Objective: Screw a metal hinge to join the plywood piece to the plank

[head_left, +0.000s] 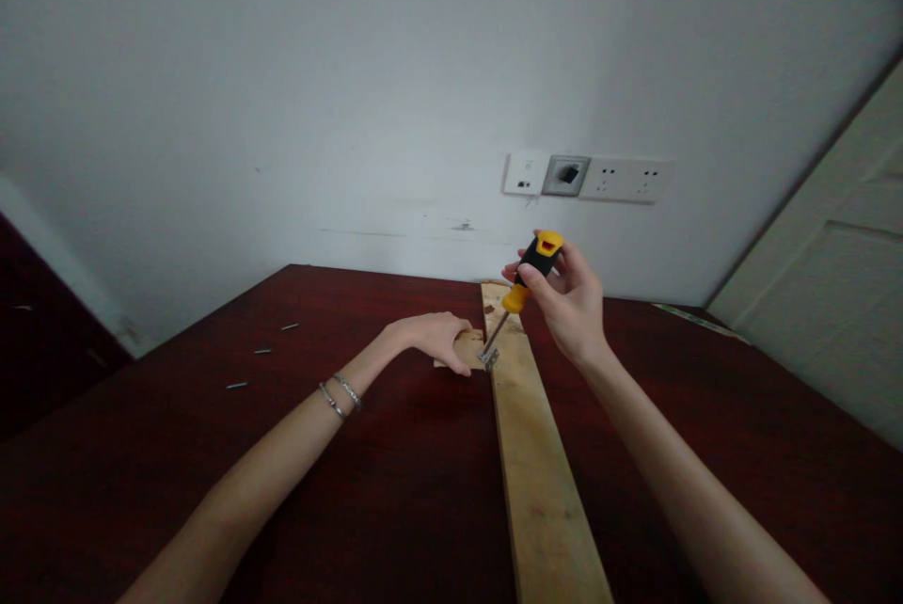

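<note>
My right hand [573,301] is closed around the black and yellow handle of a screwdriver [538,262]. Its shaft slants down to the left, and the tip meets a small metal hinge [488,358]. That hinge lies where a short wooden block [474,345] meets the side of a long wooden plank [540,453]. With thumb and fingers, my left hand [443,339] grips the short block from its left end. Whether a screw sits under the tip is too small to tell.
Several loose screws [262,351] lie on the left part of the dark red table [381,510]. Behind the table rises a white wall [339,96] with a row of sockets [625,180]. A pale door [839,256] stands at the right.
</note>
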`<state>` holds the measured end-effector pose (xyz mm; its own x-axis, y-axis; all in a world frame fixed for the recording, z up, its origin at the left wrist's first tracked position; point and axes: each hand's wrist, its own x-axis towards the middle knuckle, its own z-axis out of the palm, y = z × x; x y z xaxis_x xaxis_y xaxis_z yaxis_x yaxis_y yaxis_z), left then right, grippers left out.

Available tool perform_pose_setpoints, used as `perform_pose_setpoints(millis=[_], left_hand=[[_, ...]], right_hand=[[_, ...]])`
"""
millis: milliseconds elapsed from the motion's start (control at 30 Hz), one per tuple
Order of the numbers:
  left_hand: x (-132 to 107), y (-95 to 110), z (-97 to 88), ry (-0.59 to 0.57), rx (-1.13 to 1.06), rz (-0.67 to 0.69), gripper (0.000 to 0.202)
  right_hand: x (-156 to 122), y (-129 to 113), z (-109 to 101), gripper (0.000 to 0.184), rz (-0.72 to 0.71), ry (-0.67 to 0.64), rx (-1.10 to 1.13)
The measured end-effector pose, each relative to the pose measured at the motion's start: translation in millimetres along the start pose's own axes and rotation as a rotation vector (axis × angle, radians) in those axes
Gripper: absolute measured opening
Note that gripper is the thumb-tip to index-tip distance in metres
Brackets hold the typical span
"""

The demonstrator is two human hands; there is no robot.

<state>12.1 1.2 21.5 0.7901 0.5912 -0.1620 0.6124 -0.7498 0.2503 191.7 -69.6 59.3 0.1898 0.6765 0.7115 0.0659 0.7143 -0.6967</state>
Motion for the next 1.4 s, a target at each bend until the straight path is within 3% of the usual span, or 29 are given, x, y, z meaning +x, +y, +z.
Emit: perform_pose_setpoints(millis=[1233,1400], left_hand=[[2.4,-1.0,3.8,0.013,0.014,0.046,0.057],[1.3,5.0,3.6,0.034,0.036,0.055,0.061]], right_hand=[[-0.4,5.5,-2.4,0.042,0.024,-0.059,0.025],[-0.2,5.9,-2.6,0.044,0.011,-0.006,-0.004]])
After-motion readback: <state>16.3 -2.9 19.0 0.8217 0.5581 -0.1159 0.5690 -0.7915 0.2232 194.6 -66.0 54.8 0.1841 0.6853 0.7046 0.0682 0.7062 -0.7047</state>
